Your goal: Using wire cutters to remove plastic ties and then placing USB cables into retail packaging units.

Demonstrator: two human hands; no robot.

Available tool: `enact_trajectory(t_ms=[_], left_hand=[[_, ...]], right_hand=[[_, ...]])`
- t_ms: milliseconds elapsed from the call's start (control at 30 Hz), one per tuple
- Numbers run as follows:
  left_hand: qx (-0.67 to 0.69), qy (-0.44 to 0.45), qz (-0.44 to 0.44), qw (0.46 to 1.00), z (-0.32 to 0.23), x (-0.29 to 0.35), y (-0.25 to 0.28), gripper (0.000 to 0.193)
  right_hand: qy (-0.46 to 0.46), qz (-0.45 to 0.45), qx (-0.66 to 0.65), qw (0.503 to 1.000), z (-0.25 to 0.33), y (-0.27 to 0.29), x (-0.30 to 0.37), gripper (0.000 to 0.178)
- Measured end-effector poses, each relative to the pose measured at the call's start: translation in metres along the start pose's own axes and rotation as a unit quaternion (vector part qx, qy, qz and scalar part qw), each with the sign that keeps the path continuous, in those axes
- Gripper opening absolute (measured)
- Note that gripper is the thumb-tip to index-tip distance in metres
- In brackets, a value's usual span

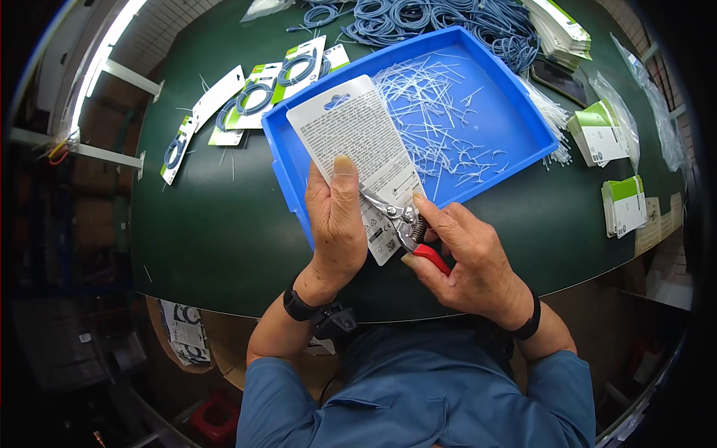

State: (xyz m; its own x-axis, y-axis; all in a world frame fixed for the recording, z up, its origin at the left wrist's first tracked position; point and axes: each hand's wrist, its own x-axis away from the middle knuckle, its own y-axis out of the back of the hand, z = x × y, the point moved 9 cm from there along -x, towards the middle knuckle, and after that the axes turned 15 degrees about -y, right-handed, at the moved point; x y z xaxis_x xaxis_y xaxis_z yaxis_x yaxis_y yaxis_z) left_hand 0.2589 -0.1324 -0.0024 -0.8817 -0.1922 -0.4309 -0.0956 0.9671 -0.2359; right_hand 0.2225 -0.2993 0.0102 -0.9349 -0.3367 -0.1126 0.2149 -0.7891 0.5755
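Observation:
My left hand [337, 216] grips a white printed backing card [347, 119] along its left edge, thumb on the face turned up. The card has a hang hole at its far end and is tilted over the near left part of a blue tray [508, 160]. My right hand [470, 257] is closed round red-handled cutting pliers [407, 224], whose metal jaws lie against the card beside my left thumb. The jaw tips are partly hidden by that thumb. Many cut white cable ties [429, 104] are scattered in the tray.
Coiled blue cables [418, 19] are heaped at the back. Carded cables [254, 97] lie to the left. At the right are card stacks [597, 134], a bundle of white ties [551, 119] and a dark phone [560, 81]. An open box [183, 332] stands below the table's left edge.

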Motion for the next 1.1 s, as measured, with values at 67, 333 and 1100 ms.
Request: enact_trajectory(t_ms=[67,333,1100], left_hand=[[0.003,-0.007,0.004,1.0,-0.001,0.0,-0.001,0.048],[0.028,-0.003,0.022,0.999,0.005,-0.002,-0.002,0.047],[0.439,-0.013,0.174,0.881,-0.008,-0.059,0.052,0.065]], right_hand=[[0.001,0.001,-0.002,1.0,-0.002,-0.001,0.001,0.075],[0.007,-0.025,-0.066,0.998,-0.009,0.006,0.011,0.074],[0.12,0.112,0.019,0.986,0.034,-0.011,-0.027,0.073]])
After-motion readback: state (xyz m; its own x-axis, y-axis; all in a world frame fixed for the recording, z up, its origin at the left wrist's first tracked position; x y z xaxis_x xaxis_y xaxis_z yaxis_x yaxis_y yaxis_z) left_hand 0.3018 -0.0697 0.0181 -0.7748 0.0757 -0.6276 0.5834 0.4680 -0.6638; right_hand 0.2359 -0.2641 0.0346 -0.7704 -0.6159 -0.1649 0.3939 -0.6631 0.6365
